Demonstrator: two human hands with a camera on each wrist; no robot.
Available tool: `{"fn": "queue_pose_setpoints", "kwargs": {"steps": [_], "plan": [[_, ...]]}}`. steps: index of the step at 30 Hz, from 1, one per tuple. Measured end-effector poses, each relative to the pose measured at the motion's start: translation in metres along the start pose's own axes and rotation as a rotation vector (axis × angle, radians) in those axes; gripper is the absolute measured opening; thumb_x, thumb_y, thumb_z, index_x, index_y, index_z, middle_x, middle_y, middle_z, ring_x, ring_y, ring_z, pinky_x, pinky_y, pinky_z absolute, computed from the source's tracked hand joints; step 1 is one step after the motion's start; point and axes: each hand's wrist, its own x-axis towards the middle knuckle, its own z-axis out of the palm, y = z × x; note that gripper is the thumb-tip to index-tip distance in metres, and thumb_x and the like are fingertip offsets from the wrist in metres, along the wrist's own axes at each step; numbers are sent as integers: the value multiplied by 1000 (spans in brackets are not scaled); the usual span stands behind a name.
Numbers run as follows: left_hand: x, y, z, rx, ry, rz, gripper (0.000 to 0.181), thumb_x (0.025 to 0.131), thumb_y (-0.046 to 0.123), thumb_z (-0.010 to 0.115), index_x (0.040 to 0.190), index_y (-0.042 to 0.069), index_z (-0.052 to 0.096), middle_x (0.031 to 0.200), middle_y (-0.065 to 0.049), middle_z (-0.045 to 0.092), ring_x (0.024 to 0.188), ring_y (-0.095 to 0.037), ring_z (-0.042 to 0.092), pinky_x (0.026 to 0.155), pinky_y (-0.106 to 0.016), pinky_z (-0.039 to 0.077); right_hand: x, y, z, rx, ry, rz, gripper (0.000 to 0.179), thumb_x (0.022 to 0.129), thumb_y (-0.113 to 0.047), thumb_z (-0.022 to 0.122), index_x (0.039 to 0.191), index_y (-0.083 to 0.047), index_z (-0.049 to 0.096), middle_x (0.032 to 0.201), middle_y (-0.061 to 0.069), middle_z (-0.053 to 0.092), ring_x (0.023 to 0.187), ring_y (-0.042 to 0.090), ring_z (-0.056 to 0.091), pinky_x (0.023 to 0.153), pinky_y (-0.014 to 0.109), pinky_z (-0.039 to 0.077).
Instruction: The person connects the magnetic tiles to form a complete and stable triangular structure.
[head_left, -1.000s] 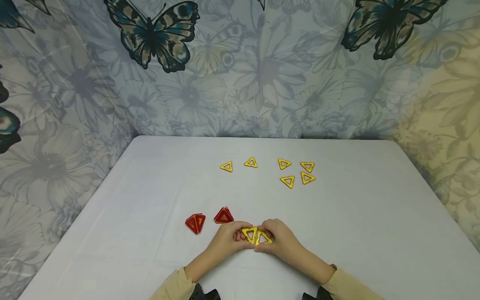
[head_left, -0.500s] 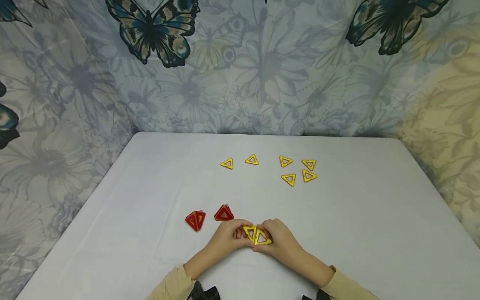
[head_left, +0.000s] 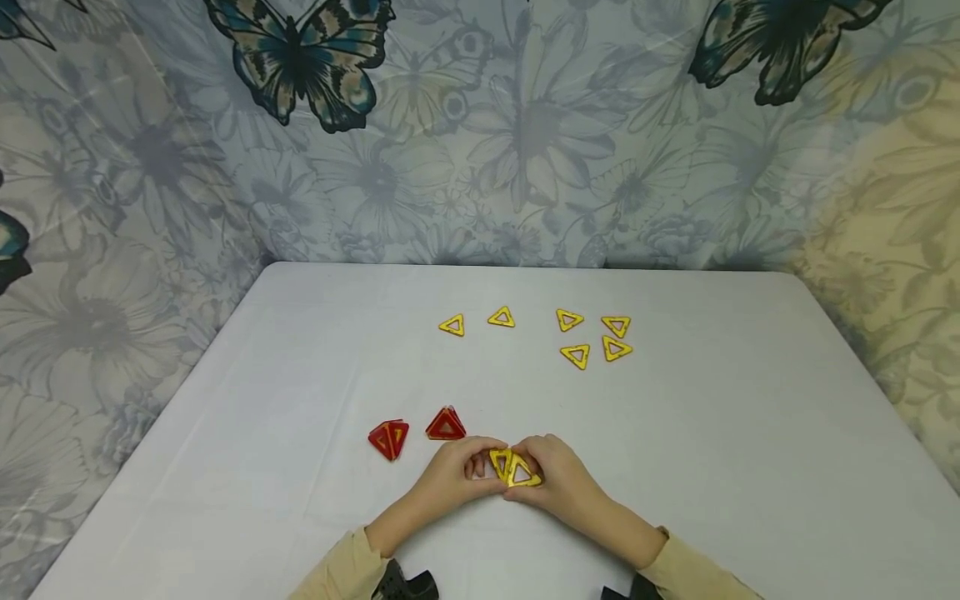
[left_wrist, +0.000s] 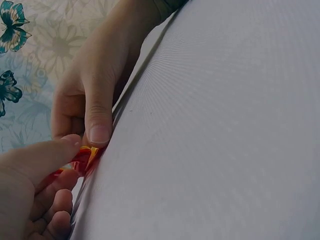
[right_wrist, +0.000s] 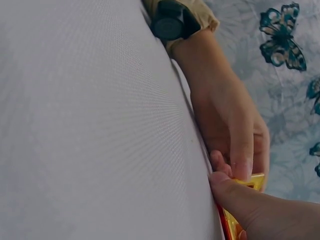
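Just in front of the person, two yellow triangular magnetic tiles are held edge to edge at an angle. My left hand [head_left: 459,473] pinches the left tile [head_left: 497,452] between thumb and fingers. The right tile [head_left: 534,480] is pinched by my right hand [head_left: 566,479] in the same way. Both thumbs lie close together on the near side. In the left wrist view, red and yellow tile edges [left_wrist: 82,162] show between the fingertips. Yellow tile surface with a red edge [right_wrist: 231,225] appears in the right wrist view; the fingers cover much of it.
Left of the hands stand two red pyramids, one [head_left: 388,439] farther left and another [head_left: 446,424] right behind the left hand. Several yellow triangular tiles lie flat toward the back, including one [head_left: 452,326] at left and one [head_left: 617,349] at right. White cloth covers the table [head_left: 750,433].
The two held tiles have turned slightly toward each other, the left one now looking narrower. Both hands keep their pinch. The head view has shifted a little.
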Motion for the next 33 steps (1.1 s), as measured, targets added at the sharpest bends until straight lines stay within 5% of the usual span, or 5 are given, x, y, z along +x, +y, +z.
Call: {"fn": "queue_pose_setpoints", "kwargs": {"steps": [8,13,21,33], "plan": [[1,5,-1,-21,-7,18,34,75,8,72,107,1,62,70,-5,54,58,-18,46,50,-18,36,1,-1,-2,15,-23,36,45,62,-32,81,91,-4,60,78,-6,55,67,7,42,55,22,36],[1,29,-10,-53,-18,27,32,74,0,71,104,-6,61,69,-13,53,58,-27,46,51,-18,35,1,-1,-2,22,-24,37,45,61,-33,81,90,-5,60,75,-8,52,67,6,40,55,21,36],[1,40,-15,-57,-16,-3,33,71,1,72,102,-6,63,68,-12,53,57,-7,40,50,-17,34,1,-2,-3,46,-43,69,44,61,-37,79,85,-7,58,66,-11,40,63,5,34,52,20,32],[1,30,-10,-60,-22,-3,35,70,3,73,103,-5,63,70,-11,56,58,-6,42,51,-18,35,1,-1,-6,50,-78,72,42,62,-36,80,83,-10,55,67,-11,39,65,6,36,53,19,32]]}}
